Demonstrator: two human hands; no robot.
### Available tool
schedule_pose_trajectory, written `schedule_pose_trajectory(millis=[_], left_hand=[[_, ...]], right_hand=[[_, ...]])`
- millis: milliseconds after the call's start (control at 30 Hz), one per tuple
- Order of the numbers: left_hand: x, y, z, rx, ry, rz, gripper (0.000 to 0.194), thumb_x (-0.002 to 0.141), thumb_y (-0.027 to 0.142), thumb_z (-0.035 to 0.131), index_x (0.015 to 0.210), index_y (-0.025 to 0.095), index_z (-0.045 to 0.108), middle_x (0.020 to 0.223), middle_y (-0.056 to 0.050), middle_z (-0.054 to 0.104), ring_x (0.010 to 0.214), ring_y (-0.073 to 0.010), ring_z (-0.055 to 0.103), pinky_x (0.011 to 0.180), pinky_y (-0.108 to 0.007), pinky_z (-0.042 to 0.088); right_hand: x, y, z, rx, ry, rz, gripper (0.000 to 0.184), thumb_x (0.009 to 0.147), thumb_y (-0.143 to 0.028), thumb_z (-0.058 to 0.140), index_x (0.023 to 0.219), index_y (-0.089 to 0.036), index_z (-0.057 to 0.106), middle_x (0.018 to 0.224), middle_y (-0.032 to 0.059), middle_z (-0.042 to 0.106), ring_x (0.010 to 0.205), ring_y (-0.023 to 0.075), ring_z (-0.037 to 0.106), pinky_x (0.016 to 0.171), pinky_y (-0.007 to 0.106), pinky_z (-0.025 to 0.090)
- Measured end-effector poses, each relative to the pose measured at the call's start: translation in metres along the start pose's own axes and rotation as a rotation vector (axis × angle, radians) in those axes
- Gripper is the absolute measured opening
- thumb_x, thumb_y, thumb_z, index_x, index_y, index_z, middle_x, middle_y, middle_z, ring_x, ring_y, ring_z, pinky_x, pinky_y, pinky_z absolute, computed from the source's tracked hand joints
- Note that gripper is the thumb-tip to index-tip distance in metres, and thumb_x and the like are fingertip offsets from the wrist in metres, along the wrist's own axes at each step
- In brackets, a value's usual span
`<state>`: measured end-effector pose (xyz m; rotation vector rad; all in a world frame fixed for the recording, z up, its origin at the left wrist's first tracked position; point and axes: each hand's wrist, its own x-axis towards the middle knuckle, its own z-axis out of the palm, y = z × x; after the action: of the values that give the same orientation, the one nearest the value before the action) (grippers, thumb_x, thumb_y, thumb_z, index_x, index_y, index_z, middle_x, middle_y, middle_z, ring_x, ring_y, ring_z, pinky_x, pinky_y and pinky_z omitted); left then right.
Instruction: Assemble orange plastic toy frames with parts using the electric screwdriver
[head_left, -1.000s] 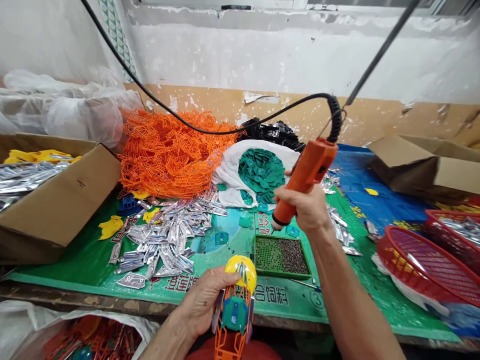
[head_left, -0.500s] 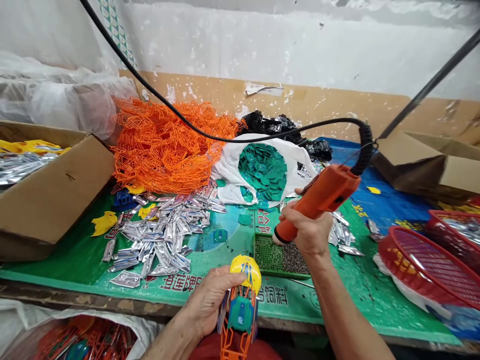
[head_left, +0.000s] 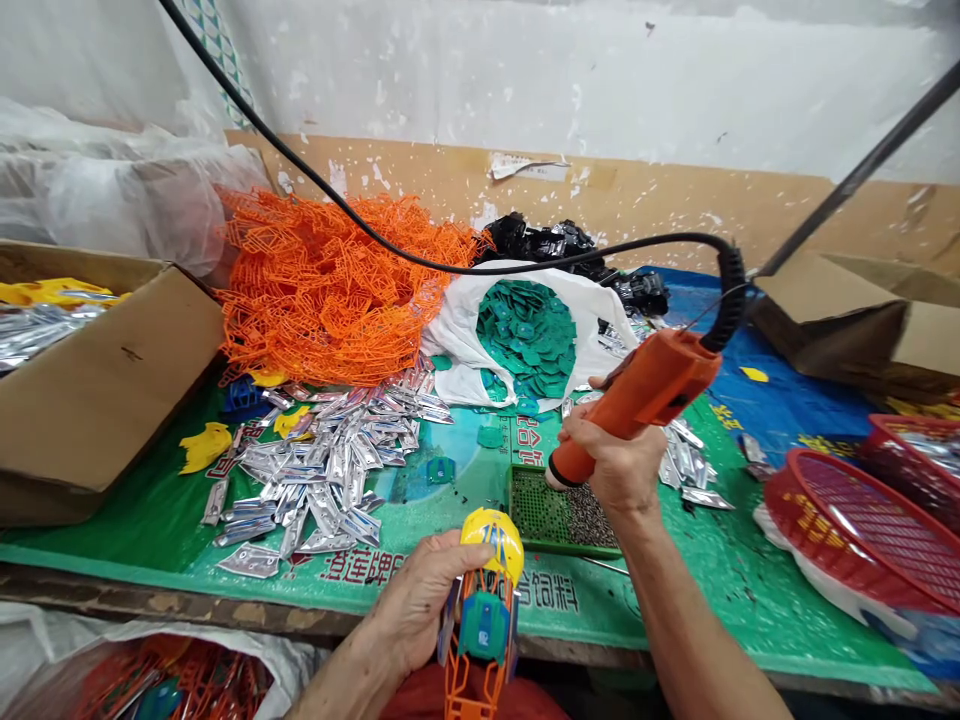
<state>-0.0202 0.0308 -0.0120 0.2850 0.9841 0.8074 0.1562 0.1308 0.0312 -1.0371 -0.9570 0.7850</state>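
My left hand (head_left: 420,590) is closed around a toy vehicle body (head_left: 484,625) near the table's front edge. It has a yellow front piece, a green middle plate and an open orange frame, and my thumb presses on the yellow part. In my right hand (head_left: 626,470) is an orange electric screwdriver (head_left: 637,400), gripped round its barrel. Its tip points down and left over a green perforated tray (head_left: 534,510), whose right half holds many small dark screws. Whether the tip touches a screw cannot be made out. A black coiled cable (head_left: 731,300) runs from the tool's top.
Silvery parts (head_left: 330,470) lie heaped at left, before a pile of orange frames (head_left: 337,290). A white bag (head_left: 457,310) holds green plates (head_left: 525,335). Cardboard boxes (head_left: 105,400) flank the table; red baskets (head_left: 847,520) stand right. The screwdriver's cable (head_left: 300,180) hangs across the workspace.
The view has shifted very slightly. Both hands keep nearly the same position, still holding the toy vehicle body and the electric screwdriver.
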Motion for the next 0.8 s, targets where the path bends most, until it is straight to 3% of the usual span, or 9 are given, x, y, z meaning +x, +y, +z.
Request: schedule_pose_trajectory(millis=[567, 800], left_hand=[[-0.003, 0.002, 0.005, -0.02, 0.007, 0.038, 0.022, 0.055, 0.024, 0.083, 0.067, 0.01, 0.071, 0.055, -0.004, 0.069, 0.047, -0.012, 0.059, 0.046, -0.02, 0.046], [-0.001, -0.002, 0.007, -0.033, 0.031, 0.076, 0.019, 0.054, 0.021, 0.081, 0.058, 0.012, 0.065, 0.048, -0.001, 0.063, 0.041, -0.0105, 0.055, 0.043, -0.02, 0.043]], right_hand=[[0.001, -0.005, -0.001, -0.001, -0.003, -0.031, 0.028, 0.056, -0.021, 0.078, 0.078, -0.019, 0.06, 0.062, -0.0033, 0.062, 0.053, 0.0157, 0.058, 0.056, 0.034, 0.047], [-0.013, -0.047, 0.002, 0.209, -0.07, -0.053, 0.047, 0.06, -0.015, 0.075, 0.104, -0.022, 0.061, 0.061, -0.0051, 0.063, 0.049, 0.0159, 0.057, 0.053, 0.032, 0.046]])
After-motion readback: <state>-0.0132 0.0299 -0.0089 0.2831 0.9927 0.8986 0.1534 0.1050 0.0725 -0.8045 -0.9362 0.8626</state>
